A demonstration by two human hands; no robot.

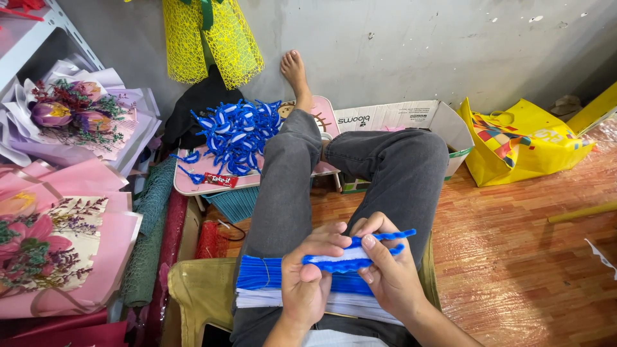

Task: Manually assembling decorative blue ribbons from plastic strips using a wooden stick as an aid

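Far left of frame: pink-wrapped bouquets (58,257), laid flat, clear of your work; no risk from here

Centre left, upper: small pink surface (193,177) bearing a loose heap of finished blue-and-white pieces (239,133) beside your outstretched leg; a shift of that leg would likely scatter them to the floor

Lower centre: bundle of blue and white pipe cleaners (263,277) lying across your lap, unsecured; lifting a knee could slide it off

Lower centre: your left hand (307,283), curled closed, thumb pressing the near end of the blue and white pipe-cleaner piece (347,259)

Just right of it: your right hand (389,270), fingers pinched shut on the same piece; its blue tails (395,236) stick out free toward the right, and a slack pinch may let the twist unwind or the white core slip out

Right: yellow bag (520,141) on the floor, well apart
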